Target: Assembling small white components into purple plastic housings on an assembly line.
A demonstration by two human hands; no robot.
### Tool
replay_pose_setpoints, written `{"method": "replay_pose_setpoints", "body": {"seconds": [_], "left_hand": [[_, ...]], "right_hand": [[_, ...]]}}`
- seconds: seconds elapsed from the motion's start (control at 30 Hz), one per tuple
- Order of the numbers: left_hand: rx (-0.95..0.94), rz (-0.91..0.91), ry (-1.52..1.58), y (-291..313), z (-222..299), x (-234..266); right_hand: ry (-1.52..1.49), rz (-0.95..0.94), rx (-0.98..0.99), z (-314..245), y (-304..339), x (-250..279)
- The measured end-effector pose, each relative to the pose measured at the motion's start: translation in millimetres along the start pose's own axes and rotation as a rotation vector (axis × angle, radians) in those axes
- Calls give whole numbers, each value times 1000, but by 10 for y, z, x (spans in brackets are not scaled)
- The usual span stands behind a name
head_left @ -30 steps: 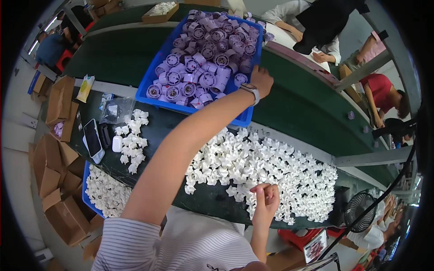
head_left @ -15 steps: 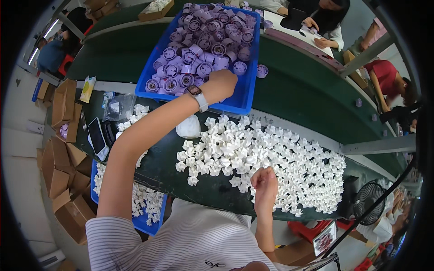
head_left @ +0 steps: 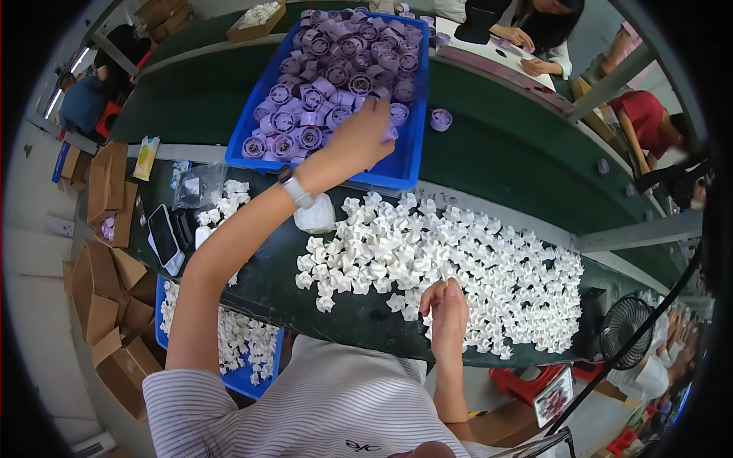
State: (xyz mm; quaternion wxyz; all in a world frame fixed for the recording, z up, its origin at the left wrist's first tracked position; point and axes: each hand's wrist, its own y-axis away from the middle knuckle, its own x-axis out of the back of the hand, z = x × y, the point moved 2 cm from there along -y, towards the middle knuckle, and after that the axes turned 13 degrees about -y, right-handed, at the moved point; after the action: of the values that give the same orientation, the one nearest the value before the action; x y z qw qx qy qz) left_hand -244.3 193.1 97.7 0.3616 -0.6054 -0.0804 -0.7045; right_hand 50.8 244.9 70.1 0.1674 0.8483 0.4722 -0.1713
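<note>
My left hand (head_left: 359, 141), with a watch on its wrist, reaches into the front right of a blue bin (head_left: 414, 164) heaped with round purple plastic parts (head_left: 311, 137). Its fingers and thumb curl round a purple part, mostly hidden by the hand. Below, at the front of the bench, my right hand (head_left: 447, 313) is closed in a pinch. A small white petal-shaped piece (head_left: 451, 278) shows at its fingertips, against many like it. These white pieces (head_left: 397, 244) spread over the bench to the right.
A white roundish bundle (head_left: 315, 214) stands by the bin. Phone (head_left: 163, 235), clear bag (head_left: 200, 185) and yellow packet (head_left: 146, 158) lie at left. Another blue bin (head_left: 248, 382) of white pieces sits below. A black fan (head_left: 626, 333) stands at right; a co-worker (head_left: 538, 46) sits across.
My left hand has shifted slightly up and left, its fingers stretching from a fist towards the purple parts. The right hand has barely moved, staying pinched.
</note>
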Motion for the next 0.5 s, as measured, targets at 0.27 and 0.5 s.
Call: {"method": "replay_pose_setpoints", "body": {"seconds": [0.27,0.5], "left_hand": [[-27,216,209,695,480,942],[73,39,625,1343,569,1036]], "right_hand": [[70,7,22,-53,-104,23],[-1,-5,9,-118,-158,-124]]}}
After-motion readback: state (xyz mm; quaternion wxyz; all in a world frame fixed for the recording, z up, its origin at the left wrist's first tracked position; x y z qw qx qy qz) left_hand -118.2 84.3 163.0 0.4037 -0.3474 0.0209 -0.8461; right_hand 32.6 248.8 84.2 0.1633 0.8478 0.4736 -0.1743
